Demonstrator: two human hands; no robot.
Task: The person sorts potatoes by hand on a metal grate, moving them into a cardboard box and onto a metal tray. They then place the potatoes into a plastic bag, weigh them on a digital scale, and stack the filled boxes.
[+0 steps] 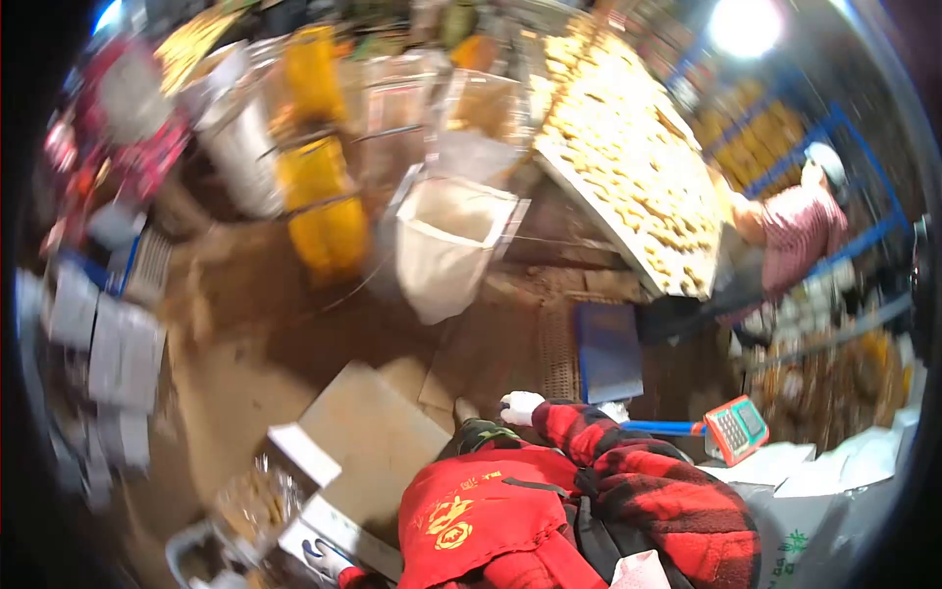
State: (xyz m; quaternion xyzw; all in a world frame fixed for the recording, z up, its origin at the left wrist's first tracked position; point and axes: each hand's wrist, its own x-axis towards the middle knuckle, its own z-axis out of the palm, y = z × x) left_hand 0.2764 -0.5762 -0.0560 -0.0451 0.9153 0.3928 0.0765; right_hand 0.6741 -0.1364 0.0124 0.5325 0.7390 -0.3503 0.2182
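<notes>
My left hand (pixel 328 561), in a white glove with dark fingertips, is low on the left with its fingers apart. It lies beside the white flap (pixel 339 525) of an opened cardboard box (pixel 368 422). My right hand (pixel 522 407), in a white glove, hangs in front of my red apron (pixel 471 506). Its fingers look curled in, and nothing shows in them. Below it on the floor is a blue-edged platform (pixel 608 350), joined by a blue pole (pixel 662 427) to a scale display (pixel 736 430) in an orange frame.
Ahead stands an open white sack (pixel 456 231) on a frame, with yellow bundles (pixel 324 206) to its left. A person (pixel 800 221) works at a sloped table (pixel 594 221) covered with pale pieces. White cartons (pixel 123 353) are stacked on the left; a plastic-wrapped pile (pixel 260 496) lies near my left hand.
</notes>
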